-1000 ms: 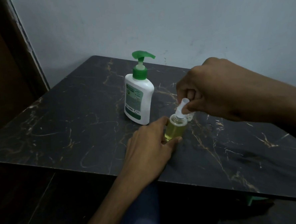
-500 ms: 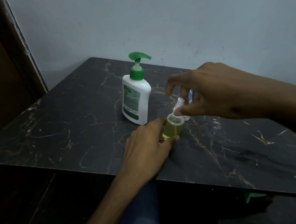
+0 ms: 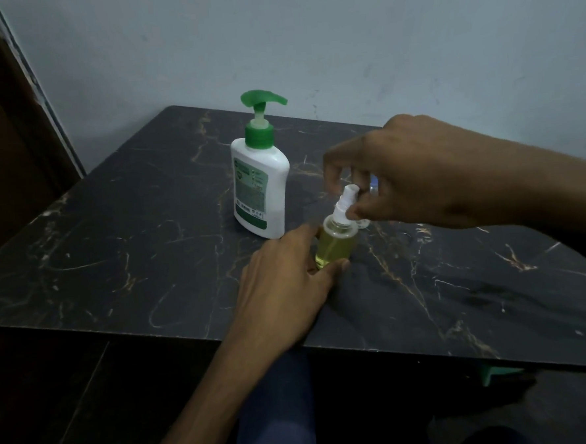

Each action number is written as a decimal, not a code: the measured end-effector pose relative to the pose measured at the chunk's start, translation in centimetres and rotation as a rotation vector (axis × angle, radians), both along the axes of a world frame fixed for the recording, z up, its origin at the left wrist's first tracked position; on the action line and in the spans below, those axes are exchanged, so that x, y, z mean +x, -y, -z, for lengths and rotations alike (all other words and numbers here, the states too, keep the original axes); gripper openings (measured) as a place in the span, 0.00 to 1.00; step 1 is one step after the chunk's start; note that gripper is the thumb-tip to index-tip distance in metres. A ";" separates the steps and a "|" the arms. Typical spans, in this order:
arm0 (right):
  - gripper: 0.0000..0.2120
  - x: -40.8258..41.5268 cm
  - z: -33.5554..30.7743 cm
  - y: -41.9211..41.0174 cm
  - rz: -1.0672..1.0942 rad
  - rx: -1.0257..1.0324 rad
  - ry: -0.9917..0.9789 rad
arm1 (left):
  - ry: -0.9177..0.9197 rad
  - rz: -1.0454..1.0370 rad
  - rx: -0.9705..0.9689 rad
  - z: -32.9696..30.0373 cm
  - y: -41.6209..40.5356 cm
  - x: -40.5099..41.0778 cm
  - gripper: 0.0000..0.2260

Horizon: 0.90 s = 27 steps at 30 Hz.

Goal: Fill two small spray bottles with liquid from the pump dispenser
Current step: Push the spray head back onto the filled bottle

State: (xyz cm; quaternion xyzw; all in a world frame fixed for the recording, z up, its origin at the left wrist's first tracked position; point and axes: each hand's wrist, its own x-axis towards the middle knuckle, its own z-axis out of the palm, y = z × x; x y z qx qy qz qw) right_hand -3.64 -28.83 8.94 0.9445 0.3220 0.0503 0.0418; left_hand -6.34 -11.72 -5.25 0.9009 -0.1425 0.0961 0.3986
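Near the tabletop's [image 3: 114, 232] front edge, the right hand's [image 3: 419, 176] fingers pinch the white sprayer [image 3: 345, 203] atop a small bottle [image 3: 336, 245] of yellow liquid; the left hand [image 3: 285, 280] grips its base. Just behind stands the white pump dispenser [image 3: 260, 186], contents hidden.

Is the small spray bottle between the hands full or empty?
Nearly full: yellowish liquid fills the small spray bottle up to its shoulder. Its white spray top is on, and it stands upright on the table.
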 end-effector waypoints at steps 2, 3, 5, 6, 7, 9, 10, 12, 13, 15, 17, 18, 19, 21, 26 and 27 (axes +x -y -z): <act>0.09 0.1 0.3 0.1 0.011 0.003 0.022 | 0.000 0.010 -0.004 0.1 0.0 0.0 0.10; 0.14 0.2 0.6 0.1 0.018 -0.001 0.053 | 0.002 0.015 -0.015 0.1 0.0 0.0 0.11; 0.22 0.3 1.0 0.2 0.024 -0.005 0.122 | 0.001 0.020 -0.020 0.1 0.0 0.1 0.09; 0.23 0.3 1.1 0.2 0.020 0.001 0.136 | -0.002 0.018 -0.018 0.1 0.0 0.1 0.09; 0.24 0.4 1.0 0.3 0.013 0.007 0.133 | 0.000 0.015 -0.021 0.1 0.0 0.1 0.11; 0.17 0.5 0.8 0.3 -0.003 0.021 0.091 | 0.003 0.016 -0.016 0.2 0.0 0.1 0.12; 0.12 0.5 0.6 0.3 -0.014 0.031 0.062 | 0.004 0.015 -0.008 0.2 0.0 0.2 0.12; 0.07 0.6 0.6 0.3 -0.027 0.065 0.015 | 0.003 0.015 -0.002 0.2 0.0 0.2 0.13; 0.07 0.6 0.6 0.4 -0.021 0.087 -0.002 | 0.000 0.018 -0.005 0.1 0.0 0.2 0.12; 0.07 0.8 0.7 0.3 -0.001 0.123 -0.032 | 0.004 0.022 -0.004 0.0 0.1 0.1 0.08; 0.07 0.8 0.8 0.3 0.019 0.174 -0.085 | 0.007 0.025 -0.003 -0.1 0.1 0.1 0.08; 0.08 0.8 1.0 0.3 0.031 0.214 -0.109 | 0.012 0.022 -0.001 0.0 0.1 0.1 0.10; 0.10 0.7 1.2 0.3 0.043 0.256 -0.119 | 0.016 0.020 0.002 0.0 0.1 0.1 0.10; 0.14 0.5 1.7 0.4 0.054 0.314 -0.083 | 0.021 0.019 -0.002 0.1 0.1 0.1 0.10; 0.18 -0.7 5.0 1.3 0.153 0.417 0.065 | 0.026 0.007 0.015 0.2 0.1 0.1 0.09; 0.17 -1.2 6.2 1.5 0.174 0.444 0.063 | 0.028 0.008 0.024 0.1 0.1 0.2 0.09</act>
